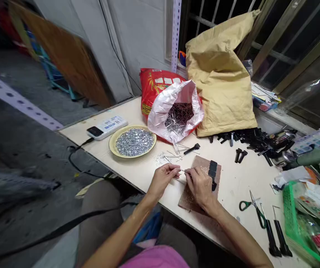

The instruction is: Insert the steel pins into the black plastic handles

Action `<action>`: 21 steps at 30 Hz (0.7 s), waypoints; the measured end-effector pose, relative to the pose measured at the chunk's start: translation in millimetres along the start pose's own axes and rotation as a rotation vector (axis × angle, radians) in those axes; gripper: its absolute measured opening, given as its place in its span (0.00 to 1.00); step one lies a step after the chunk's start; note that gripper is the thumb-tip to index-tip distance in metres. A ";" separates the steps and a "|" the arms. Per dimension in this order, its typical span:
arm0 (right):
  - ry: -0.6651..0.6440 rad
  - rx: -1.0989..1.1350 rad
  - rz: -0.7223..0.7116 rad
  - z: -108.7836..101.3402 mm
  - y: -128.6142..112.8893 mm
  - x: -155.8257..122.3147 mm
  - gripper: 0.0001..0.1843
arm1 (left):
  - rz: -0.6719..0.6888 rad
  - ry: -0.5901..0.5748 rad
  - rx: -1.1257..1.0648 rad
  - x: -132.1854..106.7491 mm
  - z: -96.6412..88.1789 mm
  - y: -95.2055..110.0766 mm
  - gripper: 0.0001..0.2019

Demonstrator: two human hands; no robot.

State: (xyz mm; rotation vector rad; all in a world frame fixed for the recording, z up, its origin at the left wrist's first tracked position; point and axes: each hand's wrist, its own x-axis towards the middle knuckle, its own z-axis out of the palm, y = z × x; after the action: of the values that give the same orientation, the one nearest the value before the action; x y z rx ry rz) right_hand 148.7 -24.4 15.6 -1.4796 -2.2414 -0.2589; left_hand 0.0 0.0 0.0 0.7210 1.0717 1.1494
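A thin metal rod [182, 170] spans the small gap between my two hands. My left hand [162, 179] pinches one end of it between thumb and fingertips. At the other end, my right hand [200, 184] closes its fingertips on the rod, above a brown board [187, 199]. Black rectangular pieces [212, 168] lie on that board beside my right hand. Loose metal rods [173, 152] and a black-handled piece [192, 149] are scattered just beyond my hands. A yellow plate [112, 147] full of small shiny metal parts [134, 142] stands to the left.
Behind lies a red bag [151, 83] of metal rods, next to a big brown paper sack [224, 82]. Black parts [260, 143] are heaped at right. Scissors [253, 204], two black-handled tools [273, 238] and a green basket [290, 219] sit nearer. A white device [106, 127] rests near the left edge.
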 end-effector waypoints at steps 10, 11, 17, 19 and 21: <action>0.003 -0.019 -0.008 -5.4 2.7 -6.6 0.10 | -0.043 -0.115 0.017 0.4 1.9 -1.8 0.16; 0.004 -0.005 -0.010 -5.4 3.4 -7.8 0.10 | -0.050 -0.120 0.024 0.8 1.5 -3.0 0.16; -0.024 -0.027 -0.016 -6.3 6.3 -13.2 0.12 | -0.016 -0.138 0.163 2.3 0.1 -7.9 0.14; -0.039 -0.024 -0.008 -7.0 7.1 -14.3 0.12 | -0.009 -0.141 0.191 1.9 0.5 -8.1 0.14; -0.052 -0.010 -0.002 -7.5 8.0 -15.4 0.12 | -0.020 -0.145 0.198 1.3 1.2 -8.3 0.14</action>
State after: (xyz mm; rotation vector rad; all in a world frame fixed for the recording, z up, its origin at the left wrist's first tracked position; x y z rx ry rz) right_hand 163.0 -36.7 14.5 -1.5055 -2.2860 -0.2350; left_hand 4.2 -1.1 -7.4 0.9331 1.0760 0.9671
